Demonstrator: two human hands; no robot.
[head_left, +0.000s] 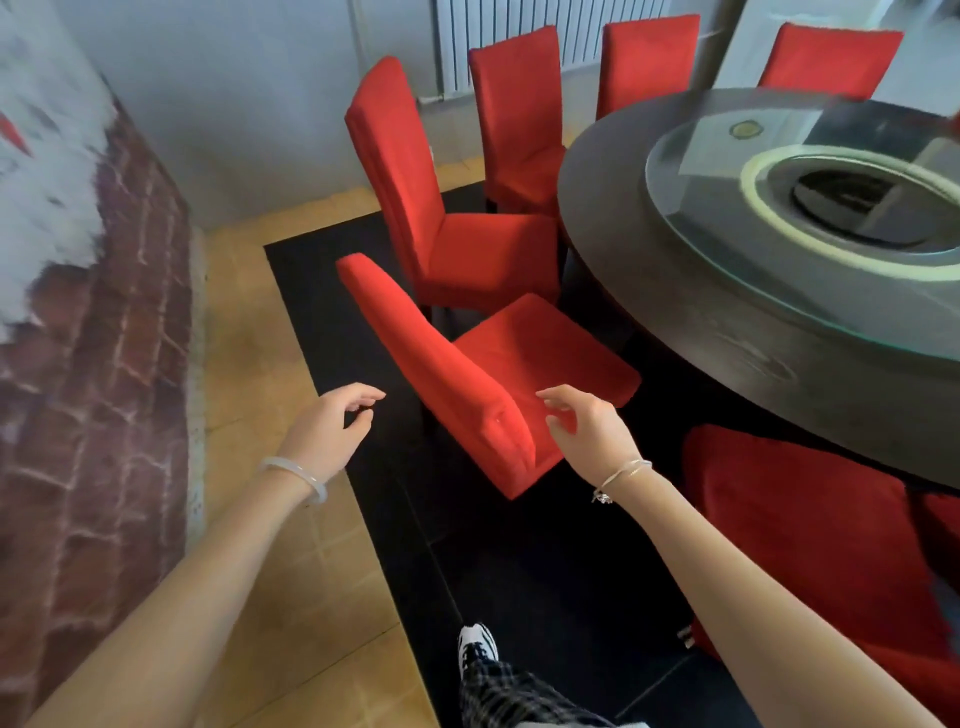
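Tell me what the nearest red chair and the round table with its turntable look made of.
Nearest red chair: soft matte fabric cover, likely velvety; it looks fuzzy and shows no sheen. Round table: dark wood, probably, with faint grain. Turntable: glass, clear with a greenish edge and reflections.

Matt red plush cloth covering the nearest chair (441, 374); glossy glass turntable (691, 228) on dark, faintly shiny wooden round table (597, 218).

I see the nearest red chair (519, 358) and the round dark table (675, 296) standing on black flooring (519, 561), with tan tiles (249, 322) alongside.
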